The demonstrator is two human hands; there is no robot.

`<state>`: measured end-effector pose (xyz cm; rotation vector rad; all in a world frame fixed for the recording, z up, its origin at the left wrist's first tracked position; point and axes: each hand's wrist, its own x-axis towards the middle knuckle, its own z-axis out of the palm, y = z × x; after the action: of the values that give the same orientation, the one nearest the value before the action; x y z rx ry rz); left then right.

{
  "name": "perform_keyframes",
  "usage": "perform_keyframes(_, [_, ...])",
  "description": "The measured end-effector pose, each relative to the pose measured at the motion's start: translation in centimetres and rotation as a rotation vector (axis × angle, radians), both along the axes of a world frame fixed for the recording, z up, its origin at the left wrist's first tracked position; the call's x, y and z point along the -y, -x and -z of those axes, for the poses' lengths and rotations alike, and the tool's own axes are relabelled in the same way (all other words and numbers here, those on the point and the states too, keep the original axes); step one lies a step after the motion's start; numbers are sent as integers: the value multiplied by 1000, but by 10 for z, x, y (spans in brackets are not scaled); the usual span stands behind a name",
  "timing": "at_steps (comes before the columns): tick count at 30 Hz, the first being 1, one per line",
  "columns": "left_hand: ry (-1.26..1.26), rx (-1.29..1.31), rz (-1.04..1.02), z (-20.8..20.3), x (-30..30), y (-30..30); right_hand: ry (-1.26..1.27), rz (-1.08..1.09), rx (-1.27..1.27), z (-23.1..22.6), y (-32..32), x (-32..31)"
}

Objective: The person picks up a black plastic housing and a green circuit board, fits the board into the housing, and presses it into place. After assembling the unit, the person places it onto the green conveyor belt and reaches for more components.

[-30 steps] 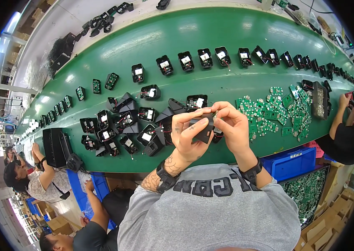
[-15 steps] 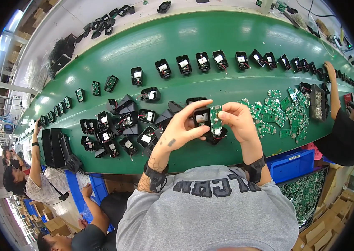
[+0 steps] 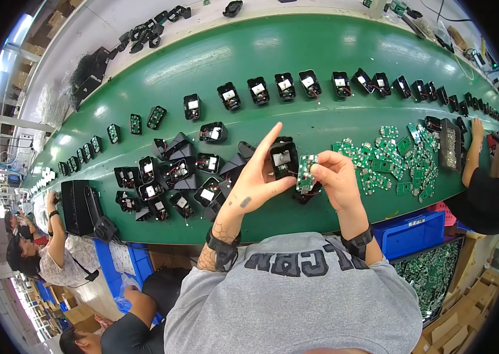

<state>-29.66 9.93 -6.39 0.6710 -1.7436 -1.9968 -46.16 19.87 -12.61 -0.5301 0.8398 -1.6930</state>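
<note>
Lettering marks my grey shirt (image 3: 296, 312). My right hand (image 3: 338, 180) pinches the circuit board (image 3: 306, 172), long axis near-vertical in view, beside the black casing (image 3: 283, 158). My left hand (image 3: 253, 187) spreads thumb and index; I cannot tell its grip.

One black box (image 3: 283, 158) is in the left hand (image 3: 252, 189), and one green board (image 3: 306, 174) is in the right hand (image 3: 339, 177). The two wrists have two black bands (image 3: 224, 251). In the back row, six boxes with white bits (image 3: 257, 90) stand apart, then two sit close together; farther right they get too small to count. The heap of green boards (image 3: 379, 165) has too many to count. One grey tray (image 3: 442, 150) and one blue bin (image 3: 412, 239) are on the right.
</note>
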Motion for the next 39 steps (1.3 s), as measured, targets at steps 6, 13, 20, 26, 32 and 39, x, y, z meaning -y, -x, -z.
perform_keyframes(6, [371,238,-54,2,-9,12,16,97,-138,-12,-4,2])
perform_keyframes(13, [343,84,-163,11,-16,14,-13,254,-289,-34,-7,2])
perform_keyframes(20, [-197,-45,-142,3,-15,16,-43,278,-601,-40,-6,-1])
perform_keyframes(26, [-64,-116,-45,0,-28,20,-49,263,-774,-43,2,0])
perform_keyframes(32, [40,-72,-80,16,-32,22,100,-6,-212,-35,-1,6])
perform_keyframes(39, [324,-75,-124,20,-38,28,95,61,-183,-20,-8,5])
